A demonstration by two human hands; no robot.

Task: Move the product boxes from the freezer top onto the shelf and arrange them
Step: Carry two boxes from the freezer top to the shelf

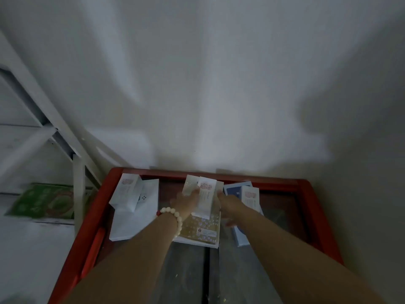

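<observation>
A red-framed freezer top (315, 207) with glass lids carries three stacks of product boxes. In the middle, a small white box (205, 198) with a red mark lies on a flat cream box (200, 231) with dots. My left hand (186, 200), with a pale bead bracelet on the wrist, grips the small box's left side. My right hand (230, 204) holds its right side. To the left, another small white box (128, 191) rests on a larger white box (131, 224). At the right, a third small white box (249, 198) sits on a blue box (240, 236).
A white shelf unit (39, 137) stands to the left of the freezer, with slanted uprights and a post (79, 189) close to the freezer's corner. A green patterned box (43, 200) lies on its lower board. A plain white wall fills the view behind.
</observation>
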